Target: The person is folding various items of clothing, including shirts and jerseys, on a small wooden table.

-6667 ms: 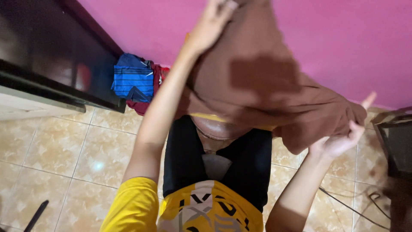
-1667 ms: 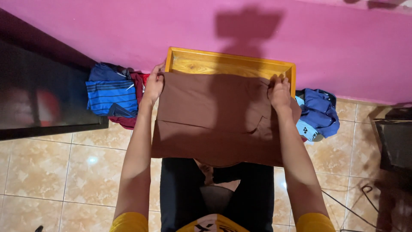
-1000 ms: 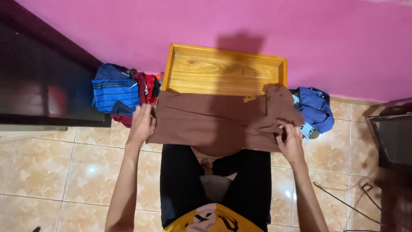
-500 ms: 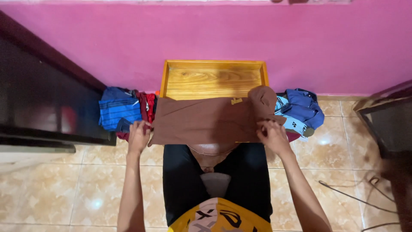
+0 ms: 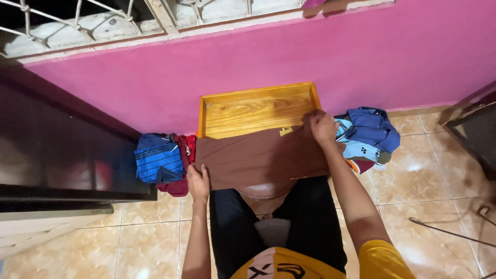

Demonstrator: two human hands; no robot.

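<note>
We see no pkgs, signs or lit screens. One small yellow printed mark [image 5: 285,132] sits on the folded brown cloth garment [image 5: 258,157], near its top edge, right of centre. A tiny dark logo mark [image 5: 368,151] sits on the pale-blue fabric panel [image 5: 356,150] in the clothes heap at right. The glossy black flat panel [image 5: 57,160] at left reflects a reddish blur; we can't tell if it's a screen.
</note>
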